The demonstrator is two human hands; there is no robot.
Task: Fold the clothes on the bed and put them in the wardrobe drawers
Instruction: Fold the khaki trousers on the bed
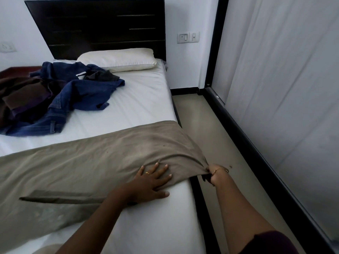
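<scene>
A khaki garment (88, 162) lies spread flat across the white bed (139, 105), reaching its right edge. My left hand (152, 182) rests flat on the cloth near that edge, fingers apart. My right hand (213, 171) pinches the garment's corner where it hangs over the side of the mattress. A heap of unfolded clothes sits at the far left: blue jeans (73, 99) on top of dark brown and purple garments (22, 96). The wardrobe drawers are out of view.
A white pillow (119, 59) lies against the dark headboard (102, 26). A narrow strip of beige floor (205, 125) runs between the bed and a tall pale sliding panel (286, 88) with a dark frame on the right.
</scene>
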